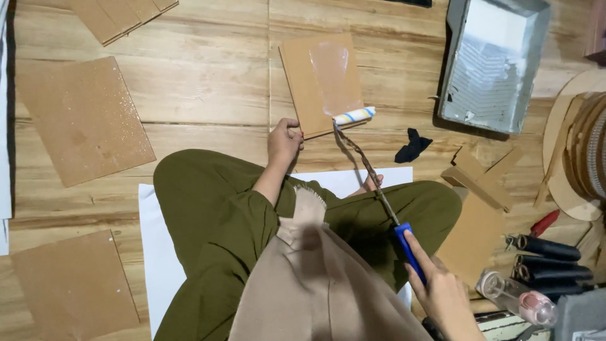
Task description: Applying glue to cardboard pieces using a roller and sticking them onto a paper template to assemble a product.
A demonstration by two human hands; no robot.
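Rolling now: the right hand (442, 292) is closed round the blue handle of a long-shafted small paint roller with a white, blue-striped sleeve (354, 115), whose sleeve rests on the near right corner of a small rectangular tan board (309, 82) lying on the wooden plank floor (208, 88).
Left hand: the left hand (284, 140) is curled, fingers narrow, pressing on the near left corner of the same board, apparently to steady it.
Done so far: a glossy wet band runs up the right part of the board from the sleeve toward its far edge; I judge this to be the coated strip.
Left to do: the left part of the board looks matt and dry, so well over half its face seems uncoated.
Other boards: a larger brown speckled board (85, 120) lies at the floor's left side, another brown board (72, 284) near the near left corner, and a slatted piece (120, 16) at the far edge.
Tray: a grey metal paint tray (492, 63) sits at the far right, well apart from the board.
In the way: a dark crumpled cloth (413, 146) lies between board and tray; the person's own crossed legs in olive trousers (214, 215) sit under the shaft.
Right side clutter: cardboard offcuts (483, 183), dark rolled tubes (549, 249) and a clear bottle (517, 297) crowd the right hand.
Under the person: a white sheet (158, 252).
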